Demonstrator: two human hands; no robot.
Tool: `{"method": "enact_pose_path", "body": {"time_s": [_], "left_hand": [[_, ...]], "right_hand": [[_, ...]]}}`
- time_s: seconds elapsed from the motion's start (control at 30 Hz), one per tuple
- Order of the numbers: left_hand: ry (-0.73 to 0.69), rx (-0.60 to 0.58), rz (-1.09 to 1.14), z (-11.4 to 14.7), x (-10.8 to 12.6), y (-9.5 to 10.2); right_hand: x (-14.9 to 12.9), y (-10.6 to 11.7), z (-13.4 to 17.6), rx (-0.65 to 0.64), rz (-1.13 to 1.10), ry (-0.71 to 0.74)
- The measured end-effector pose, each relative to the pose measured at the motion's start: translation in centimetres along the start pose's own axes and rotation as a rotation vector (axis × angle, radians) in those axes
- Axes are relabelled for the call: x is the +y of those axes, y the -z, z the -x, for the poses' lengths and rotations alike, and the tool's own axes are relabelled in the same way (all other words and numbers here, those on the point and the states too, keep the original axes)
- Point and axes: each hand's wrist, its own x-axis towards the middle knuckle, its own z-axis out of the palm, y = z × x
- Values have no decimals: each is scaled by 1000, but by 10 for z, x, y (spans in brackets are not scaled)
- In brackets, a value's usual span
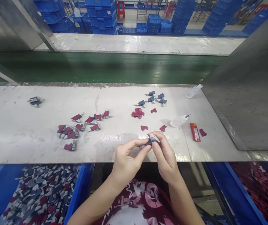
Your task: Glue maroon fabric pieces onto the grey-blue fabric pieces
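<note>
Both hands meet at the table's front edge around one small grey and dark blue plastic part (pixel 151 139). My left hand (pixel 128 157) pinches its left end between thumb and fingers. On the other end, my right hand (pixel 165 154) grips with the thumb on the near side. A sliver of red shows by the right thumb; the rest of that side is hidden. Beyond the hands lie loose dark red pieces (pixel 138 113) and several blue-grey parts (pixel 151 99). Farther left rests a group of similar parts with red faces (pixel 68 132).
Two clear squeeze bottles (pixel 179 121) lie on the right, near a red and yellow box (pixel 195 132). A metal panel (pixel 249 93) bounds that side. A green conveyor belt (pixel 101 67) runs behind the table. Blue bins (pixel 84 184) below hold parts and red pieces.
</note>
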Motion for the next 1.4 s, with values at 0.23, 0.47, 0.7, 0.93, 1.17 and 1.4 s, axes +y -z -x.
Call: {"method": "enact_pose_path", "body": {"time_s": [0.23,0.47,0.7,0.93,1.17,1.4], "left_hand": [[-18,14,-18,1,-1,1],[-32,27,-42,1,-5,2],[-179,38,-208,-1,-14,0],[-338,-35,-299,-12,-26,9],[-49,-84,-35,-6,-8,14],[210,-194,236,-1,8,19]], "right_hand": [[-1,-2,1,18,-92,-42],[6,7,-4,-33,-42,5],[5,-6,-8,143,-143,-123],[11,-6,-15,57,-273,-260],[4,14,-11,109,229,285],[-3,19,-17,-15,293,514]]}}
